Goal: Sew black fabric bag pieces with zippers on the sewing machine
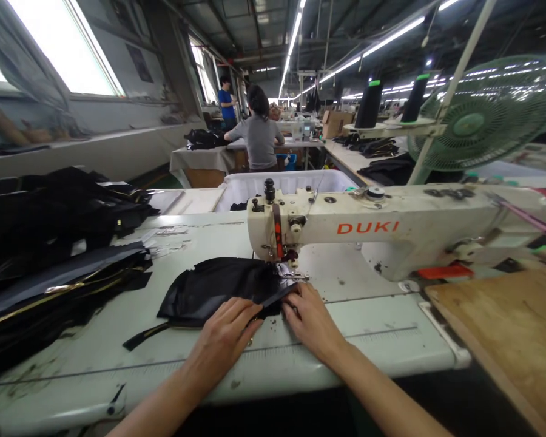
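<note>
A black fabric piece (209, 286) with a curved top edge lies on the pale green sewing table (346, 328). Its right end reaches under the needle area of a white sewing machine (327, 220) marked DUKI. Along the front edge, my left hand (230, 332) is closed on the fabric, its fingertips partly hidden by the folded edge. My right hand (310, 317) pinches the raised end of that edge, just in front of the presser foot. A narrow tail with a gold-coloured line, apparently a zipper end (145, 335), sticks out at the piece's lower left.
Piled black pieces with gold zippers (59, 291) cover the table's left side. Behind the machine stands a white plastic bin (286, 182). Thread cones (369, 104) and a green fan (473, 124) are at right. A person in grey (260, 139) sits further ahead.
</note>
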Available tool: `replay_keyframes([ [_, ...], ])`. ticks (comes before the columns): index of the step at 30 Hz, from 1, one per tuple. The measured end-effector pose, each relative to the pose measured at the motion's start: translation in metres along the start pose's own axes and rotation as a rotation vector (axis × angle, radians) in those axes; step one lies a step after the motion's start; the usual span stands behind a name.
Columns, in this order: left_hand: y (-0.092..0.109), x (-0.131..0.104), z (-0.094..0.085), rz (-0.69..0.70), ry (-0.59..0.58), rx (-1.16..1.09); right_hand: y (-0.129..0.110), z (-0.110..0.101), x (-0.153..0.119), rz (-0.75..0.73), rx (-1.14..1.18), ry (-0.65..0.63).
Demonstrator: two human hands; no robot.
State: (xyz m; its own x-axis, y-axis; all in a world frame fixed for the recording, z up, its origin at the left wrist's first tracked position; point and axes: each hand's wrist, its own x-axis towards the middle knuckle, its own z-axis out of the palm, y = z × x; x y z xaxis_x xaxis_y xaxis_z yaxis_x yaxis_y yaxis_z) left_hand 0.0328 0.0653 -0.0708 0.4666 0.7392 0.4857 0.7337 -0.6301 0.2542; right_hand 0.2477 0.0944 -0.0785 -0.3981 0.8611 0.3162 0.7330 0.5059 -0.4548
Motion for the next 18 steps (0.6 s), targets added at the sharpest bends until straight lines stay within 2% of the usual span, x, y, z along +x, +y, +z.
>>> replay_keyframes([
  [6, 0.007, 0.008, 0.007, -0.072, 0.049, 0.078, -0.004, 0.005, -0.002, -0.061, -0.081, 0.018],
  [13, 0.003, 0.021, 0.006, -0.175, 0.178, 0.173, 0.000, 0.007, -0.003, -0.133, -0.121, 0.017],
  [15, 0.003, 0.021, 0.006, -0.157, 0.170, 0.163, -0.001, 0.008, -0.001, -0.185, -0.124, -0.009],
  [18, 0.004, 0.019, 0.007, -0.085, 0.088, 0.107, -0.003, 0.010, 0.001, -0.232, -0.125, -0.060],
])
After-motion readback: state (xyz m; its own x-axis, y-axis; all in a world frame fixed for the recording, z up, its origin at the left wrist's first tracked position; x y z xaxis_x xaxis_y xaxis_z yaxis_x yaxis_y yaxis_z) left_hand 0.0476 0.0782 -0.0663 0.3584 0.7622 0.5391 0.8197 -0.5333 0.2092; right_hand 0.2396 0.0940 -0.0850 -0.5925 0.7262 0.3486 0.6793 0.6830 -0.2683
